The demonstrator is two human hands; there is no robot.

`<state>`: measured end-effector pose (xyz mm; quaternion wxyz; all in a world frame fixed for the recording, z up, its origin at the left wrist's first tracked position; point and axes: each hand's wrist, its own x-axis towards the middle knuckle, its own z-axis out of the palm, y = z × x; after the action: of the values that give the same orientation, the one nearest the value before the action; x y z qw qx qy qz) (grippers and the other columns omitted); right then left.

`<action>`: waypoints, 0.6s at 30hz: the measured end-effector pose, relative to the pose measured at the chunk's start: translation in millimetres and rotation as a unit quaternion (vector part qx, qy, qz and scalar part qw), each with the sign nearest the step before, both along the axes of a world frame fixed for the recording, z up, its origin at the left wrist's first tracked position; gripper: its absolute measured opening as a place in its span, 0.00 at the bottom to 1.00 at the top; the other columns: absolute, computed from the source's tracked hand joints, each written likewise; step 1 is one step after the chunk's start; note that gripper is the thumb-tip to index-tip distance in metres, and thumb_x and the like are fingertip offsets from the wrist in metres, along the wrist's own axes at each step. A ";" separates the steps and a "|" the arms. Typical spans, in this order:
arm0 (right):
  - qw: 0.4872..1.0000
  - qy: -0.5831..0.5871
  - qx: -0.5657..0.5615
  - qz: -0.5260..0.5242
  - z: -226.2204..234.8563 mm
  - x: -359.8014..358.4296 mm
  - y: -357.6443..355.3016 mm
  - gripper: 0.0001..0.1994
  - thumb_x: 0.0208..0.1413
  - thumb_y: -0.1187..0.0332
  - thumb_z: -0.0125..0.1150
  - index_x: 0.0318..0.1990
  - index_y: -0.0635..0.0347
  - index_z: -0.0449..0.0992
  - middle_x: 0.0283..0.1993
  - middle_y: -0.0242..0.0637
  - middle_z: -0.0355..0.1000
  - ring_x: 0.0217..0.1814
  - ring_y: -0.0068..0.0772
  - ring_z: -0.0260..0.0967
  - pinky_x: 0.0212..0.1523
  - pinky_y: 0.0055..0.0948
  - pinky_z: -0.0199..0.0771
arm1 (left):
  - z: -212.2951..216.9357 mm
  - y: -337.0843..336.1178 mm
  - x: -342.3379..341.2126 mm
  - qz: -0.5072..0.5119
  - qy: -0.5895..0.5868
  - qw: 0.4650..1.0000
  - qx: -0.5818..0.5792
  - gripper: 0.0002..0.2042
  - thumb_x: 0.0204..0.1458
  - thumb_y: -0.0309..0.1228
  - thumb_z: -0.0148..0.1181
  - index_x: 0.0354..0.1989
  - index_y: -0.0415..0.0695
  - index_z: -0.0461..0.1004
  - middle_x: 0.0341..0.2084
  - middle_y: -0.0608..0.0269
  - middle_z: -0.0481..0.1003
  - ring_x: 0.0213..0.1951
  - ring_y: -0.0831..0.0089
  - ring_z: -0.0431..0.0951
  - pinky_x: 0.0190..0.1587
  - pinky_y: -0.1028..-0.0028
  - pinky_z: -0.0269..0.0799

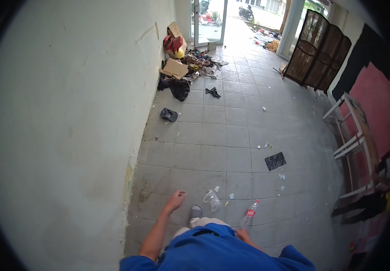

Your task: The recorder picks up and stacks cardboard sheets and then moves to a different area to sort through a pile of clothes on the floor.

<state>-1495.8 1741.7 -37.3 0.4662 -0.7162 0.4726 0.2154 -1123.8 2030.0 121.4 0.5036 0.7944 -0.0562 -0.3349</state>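
Grip of left hand (176, 201) loosely half-curled, right hand (242, 234) near bottle (249, 214).

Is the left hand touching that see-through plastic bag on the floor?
Apart. The head view shows it: there are bare grey floor tiles between the left hand and the clear plastic bag.

The bottle (249, 215) I see below me is smooth, glossy clear plastic, and the crumpled bag (212, 200) is thin, filmy plastic. My shirt (204, 248) is soft, matt cloth. The black sheet (275, 161) looks like wrinkled, shiny plastic. I stand on smooth floor tiles (213, 133) with a dull sheen, beside a matt painted wall (68, 135), rough and flaking low down. The flattened box (175, 68) is matt cardboard; the folding screen (319, 52) looks wooden.
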 end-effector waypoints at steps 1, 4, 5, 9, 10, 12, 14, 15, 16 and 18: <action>0.988 -0.024 -0.114 0.104 6.2 61.7 -8.8 0.23 0.45 0.56 0.55 0.44 0.66 0.74 0.38 0.53 0.73 0.39 0.46 0.73 0.37 0.40 0.72 | -6.9 12.5 7.1 0.017 -0.006 1.000 -0.020 0.18 0.53 0.41 0.53 0.46 0.40 0.69 0.36 0.58 0.74 0.36 0.72 0.75 0.39 0.74 0.69; 0.986 -0.073 -0.086 0.120 31.0 235.6 -36.3 0.20 0.48 0.61 0.57 0.46 0.65 0.72 0.34 0.42 0.74 0.27 0.30 0.72 0.23 0.29 0.71 | -22.5 57.0 36.0 0.134 0.040 0.990 0.007 0.16 0.51 0.39 0.55 0.45 0.44 0.70 0.34 0.63 0.74 0.34 0.76 0.74 0.32 0.75 0.70; 0.983 -0.116 -0.075 0.124 43.1 286.1 -44.4 0.19 0.49 0.61 0.57 0.44 0.65 0.73 0.33 0.41 0.74 0.27 0.30 0.72 0.24 0.28 0.72 | -26.4 69.0 40.7 0.189 0.075 0.979 -0.004 0.15 0.51 0.39 0.55 0.44 0.45 0.69 0.33 0.63 0.74 0.34 0.76 0.74 0.31 0.74 0.70; 0.972 -0.216 0.000 0.096 99.5 448.6 -61.2 0.16 0.52 0.62 0.56 0.44 0.62 0.72 0.35 0.39 0.73 0.33 0.31 0.73 0.26 0.27 0.71 | -37.0 106.5 61.3 0.354 0.185 0.917 -0.004 0.13 0.52 0.39 0.53 0.43 0.47 0.67 0.34 0.65 0.73 0.33 0.75 0.74 0.28 0.72 0.70; 0.972 -0.219 0.029 0.078 109.7 480.2 -63.9 0.16 0.52 0.62 0.56 0.45 0.62 0.71 0.36 0.39 0.73 0.34 0.31 0.73 0.28 0.28 0.72 | -40.3 110.3 70.7 0.386 0.203 0.900 -0.002 0.13 0.52 0.39 0.53 0.43 0.48 0.66 0.34 0.65 0.72 0.32 0.73 0.74 0.28 0.72 0.70; 0.971 -0.224 0.055 0.064 120.5 536.4 -73.8 0.17 0.52 0.61 0.56 0.46 0.62 0.71 0.38 0.39 0.73 0.35 0.31 0.73 0.29 0.29 0.72 | -48.6 109.5 100.9 0.411 0.228 0.882 -0.014 0.13 0.52 0.39 0.53 0.42 0.47 0.66 0.32 0.67 0.72 0.29 0.74 0.74 0.26 0.73 0.69; 0.975 -0.203 0.051 0.079 118.3 569.9 -80.9 0.17 0.52 0.61 0.56 0.47 0.61 0.70 0.40 0.38 0.72 0.37 0.31 0.72 0.31 0.31 0.72 | -60.7 101.6 147.9 0.429 0.253 0.867 -0.013 0.13 0.52 0.39 0.53 0.42 0.47 0.66 0.31 0.68 0.72 0.25 0.75 0.73 0.24 0.74 0.67; 0.981 -0.171 0.045 0.085 116.6 578.3 -85.6 0.17 0.52 0.61 0.56 0.47 0.60 0.70 0.41 0.38 0.72 0.38 0.31 0.72 0.32 0.31 0.72 | -66.7 95.4 178.8 0.402 0.269 0.875 0.017 0.13 0.52 0.39 0.53 0.42 0.48 0.66 0.31 0.67 0.71 0.28 0.73 0.73 0.26 0.71 0.69; 0.987 -0.134 0.026 0.086 113.6 584.0 -90.4 0.18 0.52 0.61 0.56 0.48 0.59 0.69 0.42 0.39 0.72 0.39 0.32 0.72 0.33 0.32 0.73 | -71.9 88.5 216.3 0.372 0.279 0.884 0.053 0.12 0.52 0.39 0.52 0.41 0.49 0.66 0.31 0.66 0.71 0.31 0.71 0.74 0.28 0.69 0.70; 0.994 -0.071 0.071 -0.037 105.1 575.5 -97.9 0.17 0.52 0.61 0.56 0.48 0.57 0.69 0.42 0.38 0.71 0.39 0.33 0.72 0.32 0.34 0.72 | -84.9 72.2 293.7 0.322 0.267 0.907 -0.054 0.12 0.51 0.39 0.53 0.41 0.48 0.66 0.29 0.65 0.71 0.28 0.72 0.73 0.26 0.70 0.69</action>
<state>-920.3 1643.8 67.8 0.5561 -0.6770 0.4475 0.1794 -830.2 2102.2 36.5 0.6221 0.6221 0.3215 -0.3501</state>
